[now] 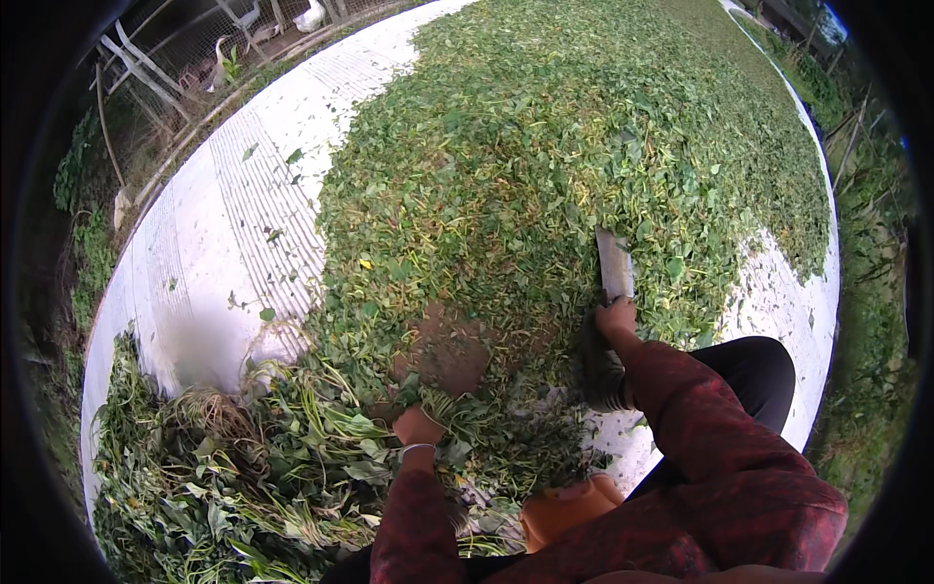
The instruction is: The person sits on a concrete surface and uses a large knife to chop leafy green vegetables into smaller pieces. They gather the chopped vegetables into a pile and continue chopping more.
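Observation:
My left hand (418, 425), with a white bracelet at the wrist, is closed around a bunch of leafy green vines (445, 409). Its fingers are partly hidden by leaves. Just beyond lies a brown chopping surface (454, 350), mostly covered with cut bits. To the right, my right hand (617, 316) grips a cleaver by its handle. The broad metal blade (616, 264) points away from me, over chopped leaves and stems (511, 182). A large heap of uncut vines (241, 467) lies at the lower left, beside my left hand.
Pale ribbed concrete (255, 197) shows left of the chopped greens. An orange object (569, 511), partly covered, sits by my legs. My bent knee (751, 372) is at the right. Beyond the left edge, a wire-mesh fence (168, 58) encloses several geese (310, 16).

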Tool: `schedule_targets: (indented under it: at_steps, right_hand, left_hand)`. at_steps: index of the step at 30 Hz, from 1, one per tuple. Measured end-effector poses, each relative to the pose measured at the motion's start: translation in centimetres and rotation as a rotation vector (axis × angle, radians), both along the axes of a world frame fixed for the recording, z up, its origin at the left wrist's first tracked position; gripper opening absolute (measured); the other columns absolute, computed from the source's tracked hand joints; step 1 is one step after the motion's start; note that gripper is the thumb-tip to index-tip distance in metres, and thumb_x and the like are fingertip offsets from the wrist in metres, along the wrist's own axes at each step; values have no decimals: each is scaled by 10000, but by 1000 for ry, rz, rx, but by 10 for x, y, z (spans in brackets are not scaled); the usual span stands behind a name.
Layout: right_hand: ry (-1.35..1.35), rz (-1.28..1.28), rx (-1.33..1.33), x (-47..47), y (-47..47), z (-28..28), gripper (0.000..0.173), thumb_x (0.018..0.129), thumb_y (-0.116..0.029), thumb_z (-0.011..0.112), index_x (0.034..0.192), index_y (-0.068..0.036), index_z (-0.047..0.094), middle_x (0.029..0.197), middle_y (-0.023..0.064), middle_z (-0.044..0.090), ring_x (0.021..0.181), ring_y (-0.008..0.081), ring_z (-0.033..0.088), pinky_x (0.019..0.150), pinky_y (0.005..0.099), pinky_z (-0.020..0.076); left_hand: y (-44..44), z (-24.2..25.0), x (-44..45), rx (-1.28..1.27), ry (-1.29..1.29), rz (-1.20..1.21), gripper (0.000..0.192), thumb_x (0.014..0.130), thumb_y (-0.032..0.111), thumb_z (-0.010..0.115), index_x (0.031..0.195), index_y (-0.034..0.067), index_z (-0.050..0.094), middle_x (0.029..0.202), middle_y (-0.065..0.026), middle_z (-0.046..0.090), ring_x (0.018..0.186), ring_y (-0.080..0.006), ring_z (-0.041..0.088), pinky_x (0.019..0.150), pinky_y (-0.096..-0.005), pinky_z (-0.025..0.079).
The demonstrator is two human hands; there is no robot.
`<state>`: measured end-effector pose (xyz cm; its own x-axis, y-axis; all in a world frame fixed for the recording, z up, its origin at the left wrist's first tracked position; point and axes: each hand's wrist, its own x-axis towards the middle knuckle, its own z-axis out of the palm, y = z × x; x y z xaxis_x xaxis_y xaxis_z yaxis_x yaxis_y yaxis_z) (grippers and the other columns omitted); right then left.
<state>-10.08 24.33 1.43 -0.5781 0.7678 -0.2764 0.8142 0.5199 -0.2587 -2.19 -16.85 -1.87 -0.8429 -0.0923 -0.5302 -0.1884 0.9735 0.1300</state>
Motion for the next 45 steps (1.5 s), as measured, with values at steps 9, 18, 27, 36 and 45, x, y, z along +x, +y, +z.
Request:
schedule_targets:
  at_steps: [9, 18, 27, 36, 45]
  right_hand:
    - [3, 58, -67, -10, 15, -22, 607, 713, -325, 632, 1143, 65, 456, 1228, 272, 467, 1122, 436, 470, 958, 441, 398]
    - [449, 852, 105, -25, -82, 40, 540, 699, -102, 591, 1224, -73, 468, 1246, 168, 454, 1139, 339, 449, 948, 433, 359]
    - [-116, 1508, 43, 12, -196, 27, 741, 691, -47, 578, 1375, -94, 299, 1456, 67, 254, 1306, 246, 327, 1014, 509, 268]
    - [-328, 1503, 29, 0, -200, 46, 734, 722, -73, 557, 1401, -148, 289, 1488, 48, 198, 1339, 258, 279, 1043, 562, 221]
    - [65, 1596, -8, -63, -149, 120, 302, 711, -136, 593, 1004, -70, 619, 967, 179, 617, 924, 363, 580, 832, 419, 461]
  left_hand:
    - [79, 68, -85, 269, 236, 206, 409, 625, 344, 717, 863, 16, 662, 687, -163, 647, 643, -331, 651, 587, -428, 533]
    - [89, 8, -72, 41, 98, 115, 636, 669, 394, 691, 1123, 1, 480, 1074, -129, 586, 1007, -280, 583, 893, -490, 380]
    - [49, 54, -77, 213, -41, -138, 671, 639, 476, 695, 1135, 58, 524, 1158, -164, 542, 1135, -322, 493, 927, -480, 349]
    - [-83, 183, -91, -45, 95, -131, 453, 746, 362, 612, 1073, 51, 572, 1024, -163, 625, 975, -321, 603, 831, -425, 483]
    - [-189, 207, 110, 0, 397, 382, 564, 731, 381, 670, 1196, 94, 532, 1143, -168, 546, 1023, -324, 560, 885, -399, 454]
